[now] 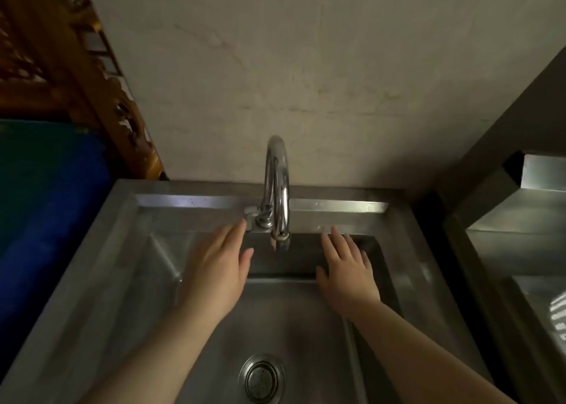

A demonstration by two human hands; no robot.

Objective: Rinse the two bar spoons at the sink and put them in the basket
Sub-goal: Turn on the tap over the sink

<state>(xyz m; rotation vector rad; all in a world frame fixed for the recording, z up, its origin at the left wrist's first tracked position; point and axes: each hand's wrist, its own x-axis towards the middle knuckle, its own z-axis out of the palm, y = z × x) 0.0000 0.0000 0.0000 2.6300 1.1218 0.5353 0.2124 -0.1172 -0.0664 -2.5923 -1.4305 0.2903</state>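
Both of my hands are stretched out over a steel sink (101, 269). My left hand (216, 269) is flat with fingers apart, its fingertips right at the tap handle (251, 214) of the curved chrome faucet (278, 189). My right hand (346, 272) is also flat and empty, to the right of the spout (280, 238). No water runs from the spout. Neither bar spoon nor a basket is in view.
The round drain (262, 377) lies at the bottom of the basin. A plain wall rises behind the faucet. A blue object (46, 220) and carved wood (76, 76) stand to the left. A steel counter (520, 235) adjoins on the right.
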